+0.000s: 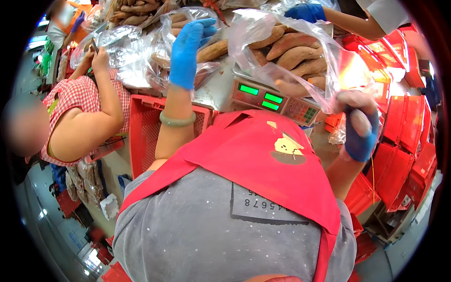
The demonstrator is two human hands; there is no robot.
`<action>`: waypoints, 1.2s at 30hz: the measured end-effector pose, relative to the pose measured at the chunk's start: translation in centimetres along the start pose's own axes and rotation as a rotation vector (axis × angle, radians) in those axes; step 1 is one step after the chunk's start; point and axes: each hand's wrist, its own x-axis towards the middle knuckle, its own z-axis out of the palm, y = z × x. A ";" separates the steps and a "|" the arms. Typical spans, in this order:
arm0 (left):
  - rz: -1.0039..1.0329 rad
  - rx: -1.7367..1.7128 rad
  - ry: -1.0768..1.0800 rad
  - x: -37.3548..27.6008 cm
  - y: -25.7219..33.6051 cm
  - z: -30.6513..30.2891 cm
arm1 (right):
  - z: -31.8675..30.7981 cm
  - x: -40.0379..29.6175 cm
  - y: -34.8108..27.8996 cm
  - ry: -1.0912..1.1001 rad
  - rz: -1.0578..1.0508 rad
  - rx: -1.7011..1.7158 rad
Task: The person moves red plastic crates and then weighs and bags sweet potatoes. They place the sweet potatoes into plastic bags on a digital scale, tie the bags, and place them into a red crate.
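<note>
My left hand (186, 53), in a light-blue glove, is raised with its fingers stretched out and nothing visible in it. Just beside and below it are a long brown sweet potato (212, 51) and a crumpled clear bag (206, 72). At the right, my right hand (359, 123) wears a darker blue glove with pale fingers, pinching the gathered edge of a clear plastic bag (243, 42). Several reddish-brown sweet potatoes (299, 58) lie inside that bag. It rests on a digital scale (275, 100) whose green displays are lit.
A red plastic crate (141, 134) stands below my left forearm. More red crates (398, 151) are stacked at the right. At the left a person in a checked apron (84, 95) holds a dark object. Another person's blue-gloved hand (306, 13) is behind the bag. Loose sweet potatoes (135, 8) are piled at the back.
</note>
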 end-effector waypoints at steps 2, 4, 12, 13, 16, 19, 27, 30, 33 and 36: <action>-0.043 0.299 0.000 1.3 -3.1 -1.5 | -0.9 -1.0 -0.5 0.063 -0.051 0.054; -0.072 0.698 -0.041 2.0 -6.7 -3.4 | -1.7 -0.9 -0.5 0.072 -0.075 0.098; -0.220 1.487 -0.177 2.1 -12.7 -3.5 | -0.4 0.0 0.4 0.085 -0.065 -0.003; -0.236 1.554 -0.157 2.0 -13.1 -3.3 | -0.2 -0.1 0.3 0.088 -0.057 -0.026; -0.226 1.649 -0.148 2.7 -14.0 -3.5 | 0.2 -0.3 0.4 0.111 -0.031 -0.009; -0.299 1.656 -0.263 4.2 -13.3 -3.7 | 0.5 -0.6 0.7 0.130 -0.047 0.000; -0.034 0.866 0.047 0.0 -8.9 -7.5 | -0.3 -2.4 -0.1 0.193 -0.055 0.067; -0.116 0.338 0.090 -3.5 -2.9 -7.4 | 1.3 -2.2 0.5 0.127 0.011 0.200; 0.171 0.303 -0.066 -6.0 2.0 -5.5 | 2.8 -0.7 0.6 -0.162 0.238 0.308; 0.445 0.628 -0.349 -6.0 7.0 -0.6 | 6.2 1.0 1.1 -0.337 0.230 0.235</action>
